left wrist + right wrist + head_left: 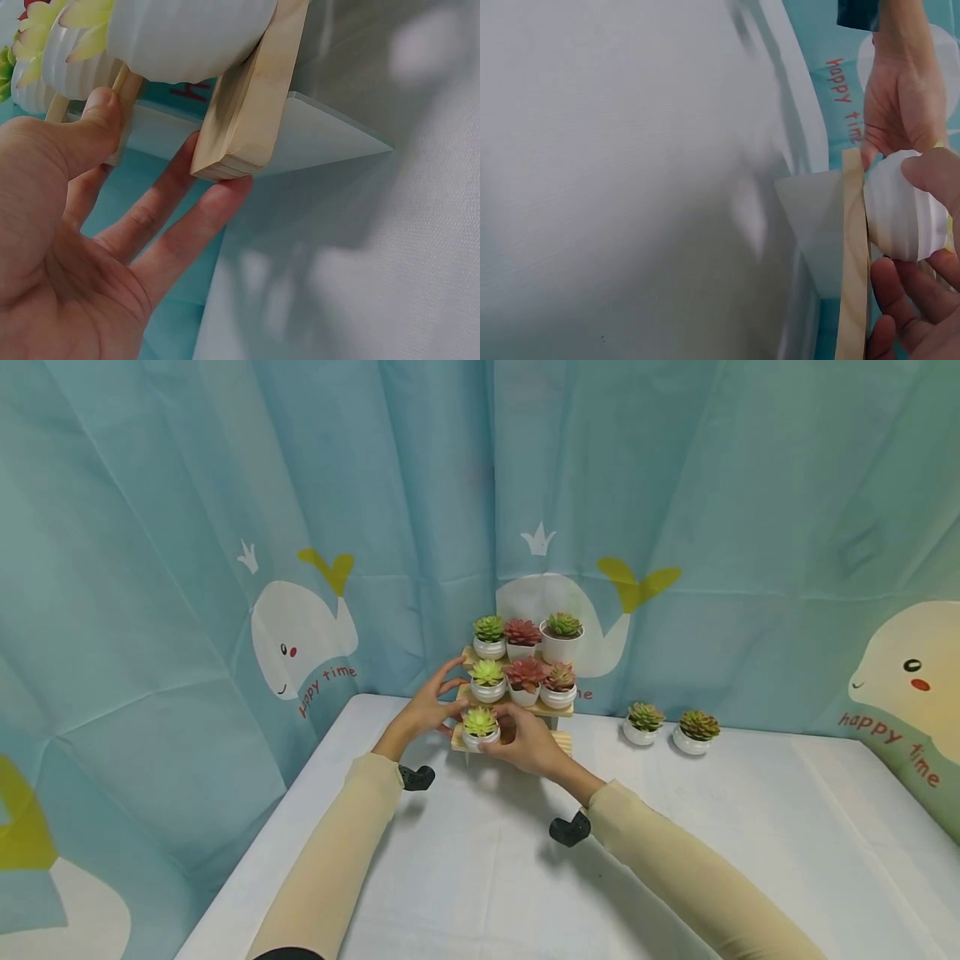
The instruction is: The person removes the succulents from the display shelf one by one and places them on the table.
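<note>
A wooden tiered plant stand (pixel 561 743) with pale side supports stands at the back of the table. My right hand (pixel 531 745) pinches the white pot of a yellow-green succulent (pixel 480 723) between thumb and fingers, at the left end of the lowest tier. In the right wrist view, this white pot (pixel 900 210) sits against the wooden plank (pixel 853 247). At the stand's left end is my left hand (pixel 426 708), fingers spread and mostly straight. In the left wrist view, two fingertips touch the end of the lowest plank (pixel 251 112), and the thumb rests by the middle one.
Green, red and yellow-green potted succulents (pixel 522 675) fill the two upper tiers, close to both hands. Two more potted succulents (pixel 643 720) stand on the white table (pixel 450 860) to the right. A blue curtain (pixel 435 485) with whale prints hangs directly behind.
</note>
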Tool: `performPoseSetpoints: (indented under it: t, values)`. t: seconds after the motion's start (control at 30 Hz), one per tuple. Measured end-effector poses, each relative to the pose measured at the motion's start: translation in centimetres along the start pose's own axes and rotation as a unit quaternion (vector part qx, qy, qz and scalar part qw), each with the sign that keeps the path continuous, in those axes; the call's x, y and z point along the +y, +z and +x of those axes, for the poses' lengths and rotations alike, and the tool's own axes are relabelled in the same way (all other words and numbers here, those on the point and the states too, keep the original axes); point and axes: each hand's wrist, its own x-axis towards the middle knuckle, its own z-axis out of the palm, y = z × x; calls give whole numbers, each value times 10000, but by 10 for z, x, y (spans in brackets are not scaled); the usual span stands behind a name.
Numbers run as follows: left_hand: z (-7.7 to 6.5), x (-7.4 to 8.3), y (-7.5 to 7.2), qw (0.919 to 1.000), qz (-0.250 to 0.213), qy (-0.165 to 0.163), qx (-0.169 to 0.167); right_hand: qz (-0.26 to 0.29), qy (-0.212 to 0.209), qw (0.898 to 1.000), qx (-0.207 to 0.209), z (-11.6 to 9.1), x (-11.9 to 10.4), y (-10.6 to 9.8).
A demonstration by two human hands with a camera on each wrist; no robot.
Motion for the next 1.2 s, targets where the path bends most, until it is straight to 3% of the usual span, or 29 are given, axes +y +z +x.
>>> performPoseSetpoints:
  t: [0.43, 1.2]
  values:
    - [0, 0, 0, 9999, -74, -114, -11, 216, -274, 9994, -85, -8, -1, -8]
    - [-1, 0, 0, 9999, -79, 23, -108, -32, -348, 9993, -90, -31, -6, -33]
